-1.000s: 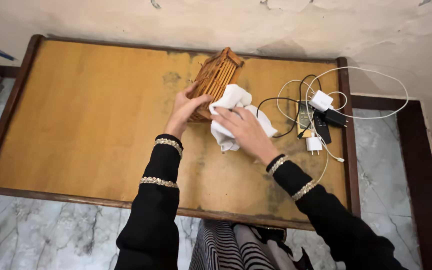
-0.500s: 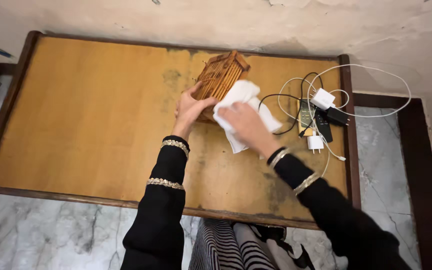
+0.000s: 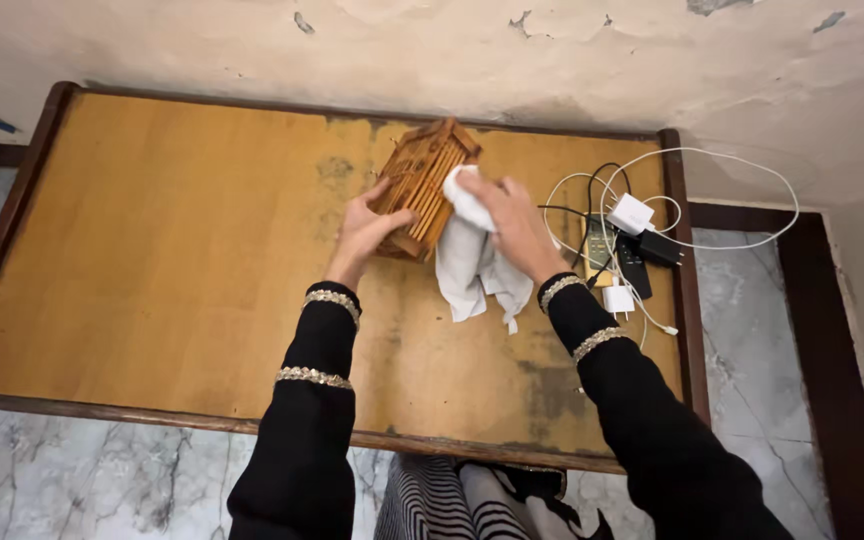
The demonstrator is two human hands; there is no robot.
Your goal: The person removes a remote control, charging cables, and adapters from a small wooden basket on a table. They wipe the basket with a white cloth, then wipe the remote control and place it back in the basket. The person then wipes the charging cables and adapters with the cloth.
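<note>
A small slatted wooden box (image 3: 422,182) lies tilted on the worn wooden table (image 3: 152,250), near its far edge. My left hand (image 3: 364,232) grips the box's near end and steadies it. My right hand (image 3: 512,222) presses a white cloth (image 3: 472,262) against the box's right side; the rest of the cloth hangs down onto the tabletop.
To the right lie tangled white and black cables (image 3: 712,175), a white charger (image 3: 631,213), a black adapter (image 3: 659,248), a remote (image 3: 600,246) and a small white plug (image 3: 617,298). A peeling wall (image 3: 452,50) runs behind. Marble floor (image 3: 102,480) lies below the table's near edge.
My right hand has moved the cloth up from the tabletop onto the box's side. The left hand keeps its hold on the box.
</note>
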